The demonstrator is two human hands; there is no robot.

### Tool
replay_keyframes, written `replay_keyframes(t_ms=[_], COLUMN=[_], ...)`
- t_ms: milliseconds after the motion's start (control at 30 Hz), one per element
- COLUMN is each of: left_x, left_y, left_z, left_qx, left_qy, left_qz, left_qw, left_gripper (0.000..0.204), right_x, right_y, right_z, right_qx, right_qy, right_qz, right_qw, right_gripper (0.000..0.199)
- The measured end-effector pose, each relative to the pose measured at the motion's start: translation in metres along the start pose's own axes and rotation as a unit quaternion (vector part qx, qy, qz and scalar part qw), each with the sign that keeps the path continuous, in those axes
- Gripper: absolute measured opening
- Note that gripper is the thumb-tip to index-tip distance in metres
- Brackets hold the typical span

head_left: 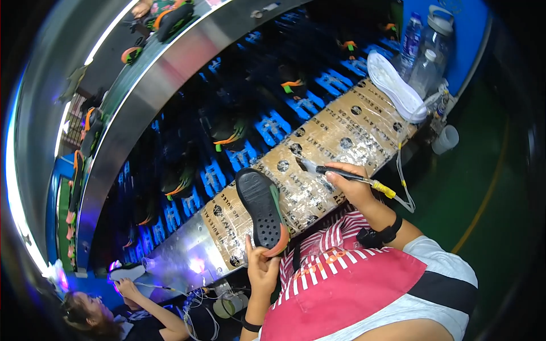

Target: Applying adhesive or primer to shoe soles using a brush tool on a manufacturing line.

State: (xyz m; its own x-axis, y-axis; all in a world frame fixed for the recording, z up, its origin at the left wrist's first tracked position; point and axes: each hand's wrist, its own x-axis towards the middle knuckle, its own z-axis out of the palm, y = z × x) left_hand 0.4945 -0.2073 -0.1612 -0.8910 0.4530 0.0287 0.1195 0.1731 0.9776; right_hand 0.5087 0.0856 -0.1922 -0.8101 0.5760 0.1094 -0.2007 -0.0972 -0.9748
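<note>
My left hand (261,271) pinches the orange-tipped end of a black shoe sole (257,199), which has a green strip along its side and a cluster of small holes. The sole is tilted over the near edge of the bench, its far end above the wrapped bench top. In my right hand (354,186) is a black-handled brush (324,169), held like a pen. Its pale bristles point left, over the bench and apart from the sole. A yellow connector (383,188) joins the handle's rear to a thin clear tube.
Brown printed paper under clear film covers the bench (335,136). A white sole (392,82) lies at its far right, beside a bottle (410,42) and a clear jug (439,25). Beyond run blue racks (272,128) carrying dark shoes. A co-worker (96,312) holds another sole, lower left.
</note>
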Motion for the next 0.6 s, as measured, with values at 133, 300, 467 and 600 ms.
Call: replay_keyframes(t_ms=[133,300,467,600], left_x=[0.011,0.068,0.085,0.081], left_y=[0.003,-0.001,-0.007,-0.030], left_z=[-0.021,-0.005,0.016,0.016], left_qx=[-0.437,-0.470,-0.518,-0.623], left_qy=[0.071,0.188,0.104,-0.075], left_qz=[-0.134,-0.295,-0.323,-0.270], left_qw=[0.887,0.810,0.785,0.730], left_gripper=[0.064,0.035,0.044,0.052], right_x=[0.001,-0.004,-0.008,-0.011], right_y=[-0.002,0.002,-0.006,-0.015], right_z=[-0.005,-0.002,0.004,0.011], right_qx=[0.040,0.041,0.020,0.016], right_qy=[0.013,-0.030,-0.052,-0.061], right_qz=[0.057,0.047,0.007,0.022], right_qw=[0.997,0.998,0.998,0.998], right_gripper=[0.023,0.025,0.024,0.023])
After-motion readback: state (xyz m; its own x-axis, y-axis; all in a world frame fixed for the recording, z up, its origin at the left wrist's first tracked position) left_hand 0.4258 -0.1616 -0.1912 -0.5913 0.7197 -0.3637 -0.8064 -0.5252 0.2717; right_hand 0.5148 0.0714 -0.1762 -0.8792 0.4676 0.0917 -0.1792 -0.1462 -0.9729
